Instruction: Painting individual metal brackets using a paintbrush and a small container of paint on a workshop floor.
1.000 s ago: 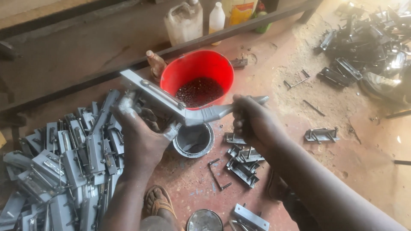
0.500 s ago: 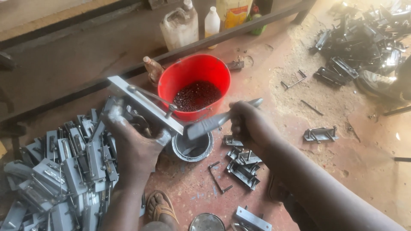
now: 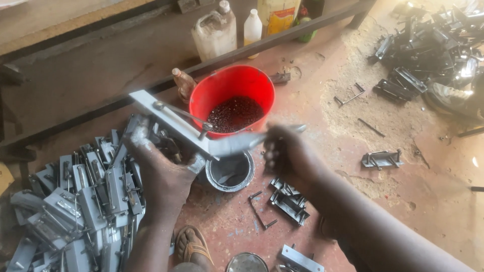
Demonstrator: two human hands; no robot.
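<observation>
Shifted slightly leftward, left hand (image 3: 161,171) grips metal bracket (image 3: 171,121); right hand (image 3: 290,156) clenches brush (image 3: 237,143).

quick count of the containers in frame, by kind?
Red bucket: 1
Open paint tin: 1
Tin lid: 1
Plastic jug: 1
White bottle: 1
Yellow bottle: 1
Brown bottle: 1
Total: 7
</observation>
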